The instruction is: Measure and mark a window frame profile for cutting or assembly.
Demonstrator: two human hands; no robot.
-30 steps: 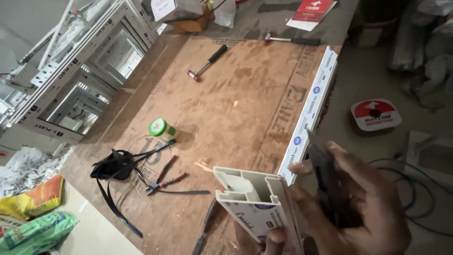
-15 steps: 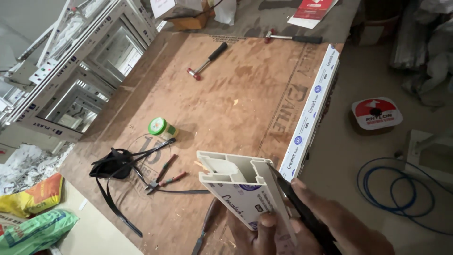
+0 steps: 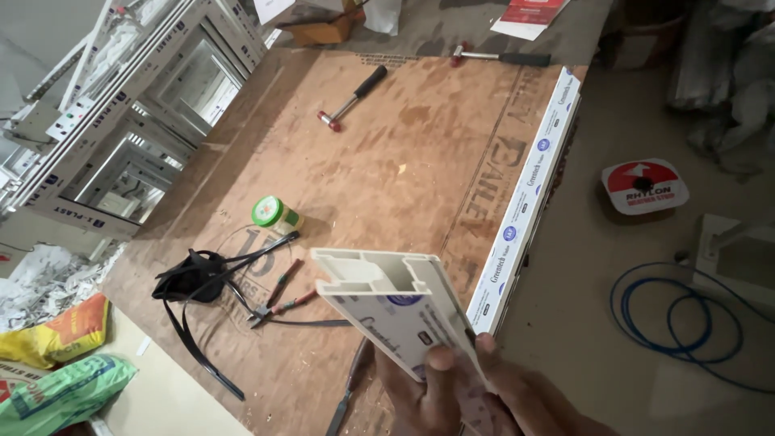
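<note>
One hand [image 3: 452, 387] gripping white profile piece [image 3: 395, 303]

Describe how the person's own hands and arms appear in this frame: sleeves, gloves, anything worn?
Only one hand shows clearly, at the bottom edge: bare, with no glove, ring or watch visible. No sleeve reaches the part in view. Which hand it is cannot be told, and the rest is cut off.

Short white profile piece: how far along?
Done: short white profile piece is cut, hollow end showing. In hand: left hand grips it above the board; right hand touches its edge. Remaining: long profile, pliers and hammer lie untouched.
</note>
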